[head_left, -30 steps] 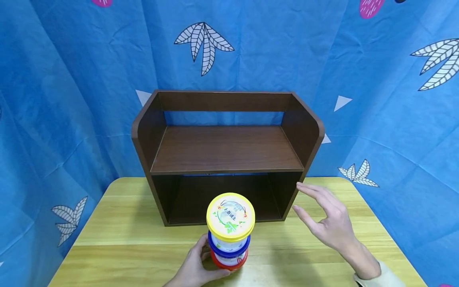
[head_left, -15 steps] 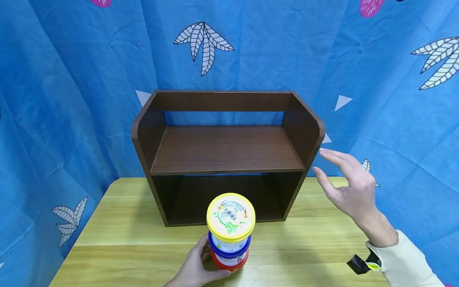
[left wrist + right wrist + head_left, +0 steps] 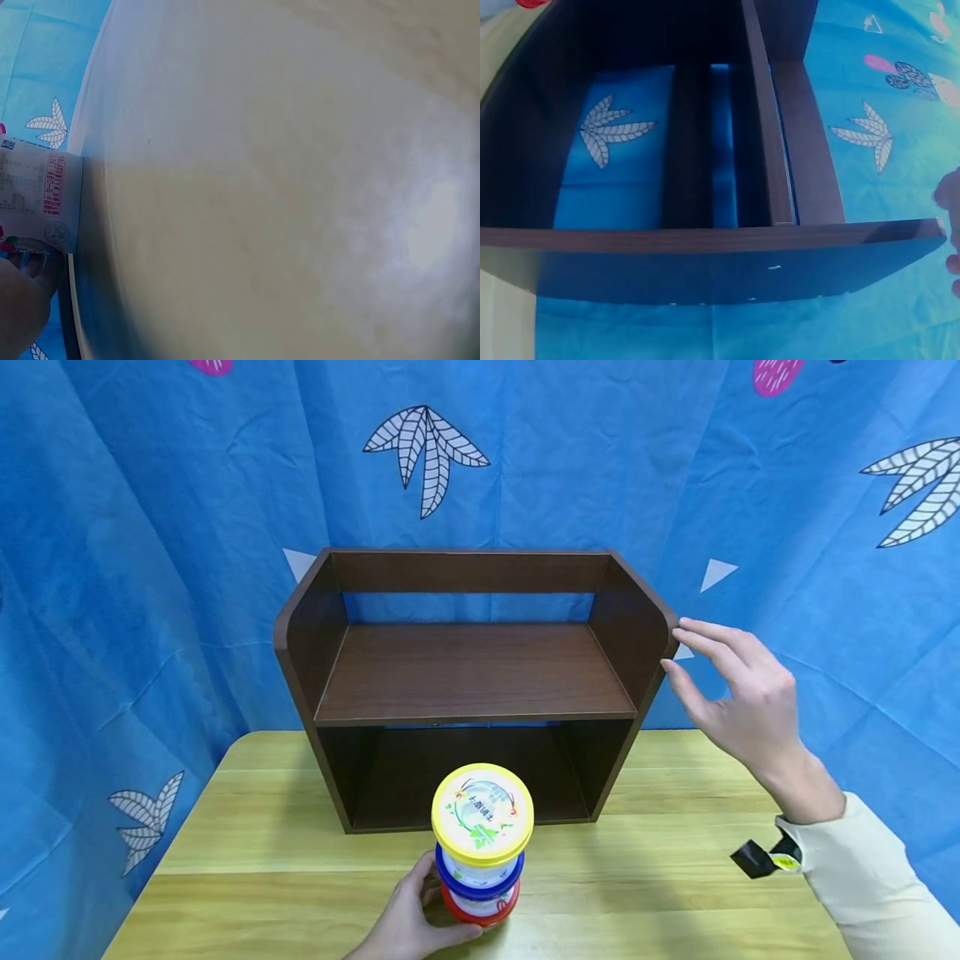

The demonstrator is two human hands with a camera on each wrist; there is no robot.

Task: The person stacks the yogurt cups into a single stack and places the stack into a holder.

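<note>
Three round tubs stand stacked near the front of the table: a yellow-lidded tub [image 3: 483, 814] on top, a blue-lidded tub [image 3: 480, 875] in the middle and a red-lidded tub [image 3: 483, 908] at the bottom. My left hand [image 3: 405, 914] grips the lowest tub from the left, thumb at its front; some fingers are hidden behind it. At its left edge, the left wrist view shows a printed tub [image 3: 34, 195] above part of that hand. My right hand [image 3: 746, 702] is raised at the right side panel of the dark brown shelf [image 3: 472, 672], fingertips right at its front edge, thumb spread below.
The two-level shelf stands at the back of the wooden table [image 3: 247, 868], just behind the tubs. A patterned blue curtain [image 3: 187, 568] hangs behind it. From the right sleeve [image 3: 862, 860] hangs a small black piece [image 3: 753, 860] with a yellow label.
My right hand has moved right and up from beside the lower compartment, then slightly further up to the shelf's right panel edge. The left hand and the tubs have stayed put.
</note>
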